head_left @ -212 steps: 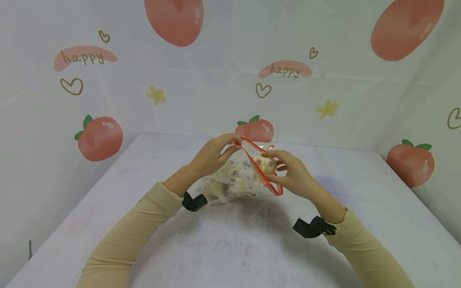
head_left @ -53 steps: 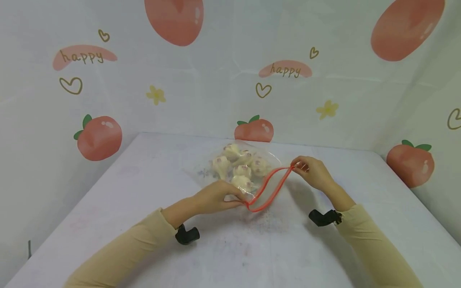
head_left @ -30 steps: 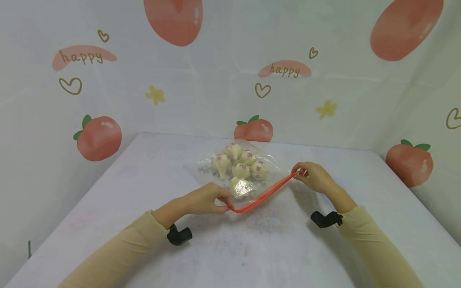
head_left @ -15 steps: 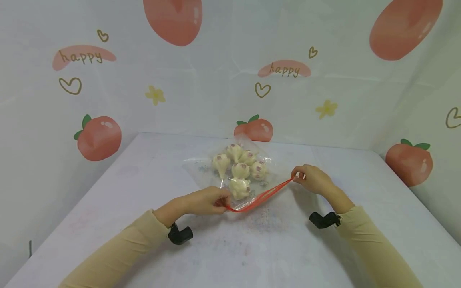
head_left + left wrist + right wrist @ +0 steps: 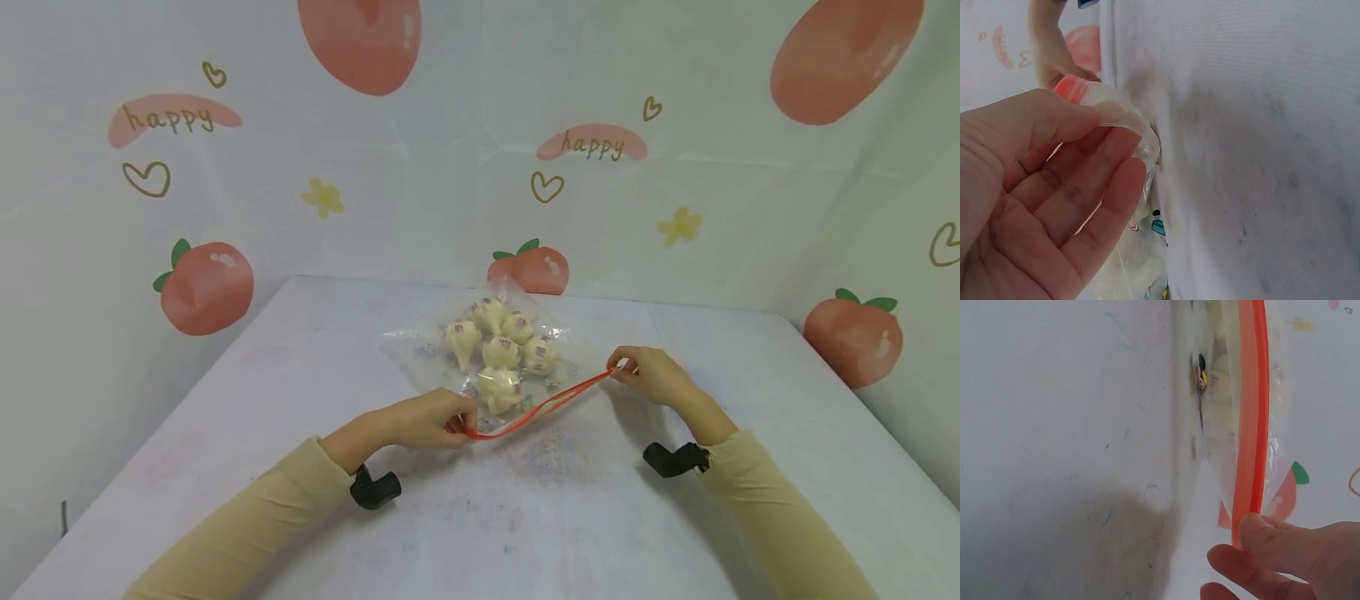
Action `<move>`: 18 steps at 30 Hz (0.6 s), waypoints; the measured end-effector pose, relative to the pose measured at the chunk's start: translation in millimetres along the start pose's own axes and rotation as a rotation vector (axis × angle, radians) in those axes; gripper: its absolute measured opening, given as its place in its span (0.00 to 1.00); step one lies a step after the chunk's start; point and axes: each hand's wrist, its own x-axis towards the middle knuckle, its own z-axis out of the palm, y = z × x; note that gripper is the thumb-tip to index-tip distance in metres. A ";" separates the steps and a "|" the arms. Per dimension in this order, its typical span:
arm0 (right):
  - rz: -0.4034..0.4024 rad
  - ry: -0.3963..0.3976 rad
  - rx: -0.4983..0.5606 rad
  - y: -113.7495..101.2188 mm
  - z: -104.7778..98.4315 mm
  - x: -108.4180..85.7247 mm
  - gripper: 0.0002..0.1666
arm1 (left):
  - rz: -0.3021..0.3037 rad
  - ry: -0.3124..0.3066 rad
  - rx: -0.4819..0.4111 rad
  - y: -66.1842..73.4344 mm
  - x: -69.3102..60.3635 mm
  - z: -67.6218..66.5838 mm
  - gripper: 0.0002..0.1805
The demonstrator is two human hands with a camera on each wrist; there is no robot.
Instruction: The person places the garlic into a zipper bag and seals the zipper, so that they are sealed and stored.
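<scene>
A clear plastic zip bag (image 5: 426, 357) lies in the middle of the table, with several garlic bulbs (image 5: 499, 390) inside. Its red-edged mouth (image 5: 542, 407) faces the person and is pulled out lengthwise between both hands. The left hand (image 5: 427, 419) pinches the mouth's left end; in the left wrist view, thumb and fingers grip the clear film next to the red strip (image 5: 1072, 89). At the other end, the right hand (image 5: 654, 373) pinches the corner, and the right wrist view shows its thumb on the red strip (image 5: 1252, 419).
The white table (image 5: 480, 517) has faint stains and stretches around the bag. Behind it hangs a white backdrop (image 5: 435, 167) printed with peaches, hearts and flowers. A black wrist mount (image 5: 375, 489) sits below each sleeve cuff.
Earlier the right hand held a garlic bulb at the bag's mouth; it now pinches the right corner. The gaping mouth has drawn nearly flat, and the left hand has moved left along the edge.
</scene>
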 end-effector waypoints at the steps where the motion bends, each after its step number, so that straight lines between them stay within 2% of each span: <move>1: -0.006 0.010 0.016 0.0 0.2 -0.5 0.05 | 0.001 0.001 -0.001 -0.6 0.2 0.4 0.05; 6: 0.008 0.050 0.111 1.7 2.8 -1.3 0.08 | 0.009 0.000 -0.010 -2.3 0.8 2.2 0.05; 12: 0.056 0.034 0.239 5.4 7.1 -0.1 0.14 | 0.017 -0.023 -0.014 -1.1 2.7 3.8 0.02; 18: 0.176 0.030 0.329 -0.8 7.9 0.0 0.21 | 0.011 -0.040 0.000 1.3 3.8 3.2 0.02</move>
